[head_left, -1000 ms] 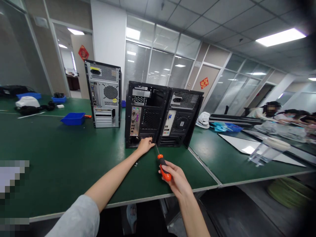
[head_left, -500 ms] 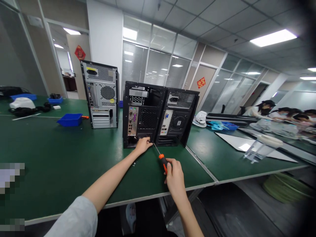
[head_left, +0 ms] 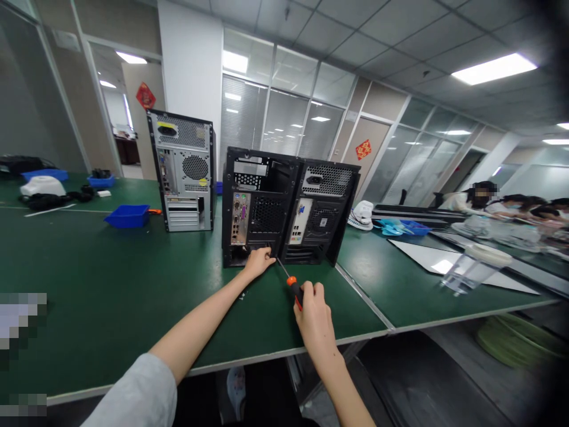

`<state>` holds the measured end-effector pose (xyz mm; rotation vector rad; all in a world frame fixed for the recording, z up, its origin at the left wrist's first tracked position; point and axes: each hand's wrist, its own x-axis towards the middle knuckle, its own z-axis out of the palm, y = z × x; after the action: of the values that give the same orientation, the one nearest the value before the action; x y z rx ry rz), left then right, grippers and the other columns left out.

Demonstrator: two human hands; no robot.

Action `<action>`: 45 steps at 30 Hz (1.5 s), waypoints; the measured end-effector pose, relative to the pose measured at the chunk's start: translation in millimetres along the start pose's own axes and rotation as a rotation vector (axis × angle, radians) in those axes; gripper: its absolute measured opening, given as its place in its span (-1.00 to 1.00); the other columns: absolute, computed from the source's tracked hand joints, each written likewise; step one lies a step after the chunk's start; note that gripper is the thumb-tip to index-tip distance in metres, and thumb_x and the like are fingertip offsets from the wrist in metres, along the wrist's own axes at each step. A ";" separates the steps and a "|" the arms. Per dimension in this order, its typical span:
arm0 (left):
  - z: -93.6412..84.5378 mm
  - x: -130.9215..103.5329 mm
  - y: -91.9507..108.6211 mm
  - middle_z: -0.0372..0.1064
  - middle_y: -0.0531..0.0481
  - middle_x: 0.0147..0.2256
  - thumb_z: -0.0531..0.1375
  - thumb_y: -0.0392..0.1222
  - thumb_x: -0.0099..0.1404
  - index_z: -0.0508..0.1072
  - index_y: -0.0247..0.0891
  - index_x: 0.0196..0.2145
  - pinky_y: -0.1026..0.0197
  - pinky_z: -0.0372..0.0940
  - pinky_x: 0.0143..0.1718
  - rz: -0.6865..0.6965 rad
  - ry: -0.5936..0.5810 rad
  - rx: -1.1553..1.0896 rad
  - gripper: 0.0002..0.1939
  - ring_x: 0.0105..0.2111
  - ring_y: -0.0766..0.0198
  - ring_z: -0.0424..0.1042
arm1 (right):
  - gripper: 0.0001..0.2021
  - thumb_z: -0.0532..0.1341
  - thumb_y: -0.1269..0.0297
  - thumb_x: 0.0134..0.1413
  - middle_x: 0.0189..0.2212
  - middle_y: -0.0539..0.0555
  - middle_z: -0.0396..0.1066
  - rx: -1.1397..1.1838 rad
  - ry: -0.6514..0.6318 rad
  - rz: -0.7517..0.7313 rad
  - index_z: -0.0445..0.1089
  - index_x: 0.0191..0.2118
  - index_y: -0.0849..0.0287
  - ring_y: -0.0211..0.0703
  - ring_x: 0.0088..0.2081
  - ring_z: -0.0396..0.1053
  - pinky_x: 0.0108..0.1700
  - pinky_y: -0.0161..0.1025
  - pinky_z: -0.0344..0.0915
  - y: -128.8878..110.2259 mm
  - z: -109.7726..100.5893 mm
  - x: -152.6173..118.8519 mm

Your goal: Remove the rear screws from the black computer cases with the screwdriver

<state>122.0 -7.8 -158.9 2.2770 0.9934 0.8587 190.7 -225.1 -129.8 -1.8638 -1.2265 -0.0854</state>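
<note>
A: Where's the screwdriver [head_left: 294,286], which way does it point?
B: In my right hand [head_left: 316,323], fingers wrapped round the orange-and-black handle, low in front of the left black PC tower [head_left: 267,214]. Long axis slants: handle toward me and right, shaft running away and left, tip at the tower's bottom edge near its right corner. Can't tell if it's seated in anything.
A: Left hand?
B: My left hand [head_left: 259,262] is at that tower's lower opening, fingers curled, just beside the tip. Can't tell if they grasp anything.
A: Towers?
B: Upright, rears facing me. Right black PC tower [head_left: 335,178] alongside, silver PC tower [head_left: 194,139] further left, all on the green tabletop [head_left: 111,284].
A: Labels?
B: White square label [head_left: 323,222] on the right black one, yellow round sticker [head_left: 203,182] on the silver one. Any print's too small to read.
</note>
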 end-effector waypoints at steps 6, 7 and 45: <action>0.5 0.5 -1.2 0.34 0.11 -0.57 0.25 -0.24 0.15 0.38 -0.26 -0.49 0.33 0.12 -0.41 0.002 0.004 0.010 -0.88 -0.47 0.29 0.38 | -0.92 0.15 0.43 0.01 -0.39 0.01 0.10 -0.049 0.026 -0.051 0.33 -0.36 0.11 -0.36 -0.54 -0.02 -0.48 -0.28 -0.17 -3.4 -4.6 1.1; 0.9 0.6 -1.6 0.34 0.11 -0.57 0.25 -0.23 0.15 0.38 -0.26 -0.49 0.33 0.12 -0.41 0.002 0.004 0.010 -0.88 -0.47 0.29 0.38 | -0.93 0.16 0.41 0.03 -0.39 0.02 0.12 -0.051 0.032 -0.055 0.35 -0.34 0.10 -0.34 -0.54 0.00 -0.48 -0.28 -0.17 -4.2 -4.7 0.9; 0.9 -1.6 0.1 0.33 0.11 -0.57 0.25 -0.26 0.18 0.37 -0.27 -0.49 0.33 0.06 -0.43 0.011 0.006 0.012 -0.86 -0.47 0.30 0.37 | -0.79 0.08 0.25 0.23 -0.33 0.14 0.44 -0.512 -0.131 0.007 0.40 -0.25 0.25 -0.21 -0.42 0.40 -0.47 -0.29 0.00 -13.4 -6.3 2.5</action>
<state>121.8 -9.2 -160.0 2.2931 0.9924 0.8673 184.0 -226.0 -116.4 -2.3426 -1.3778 -0.3014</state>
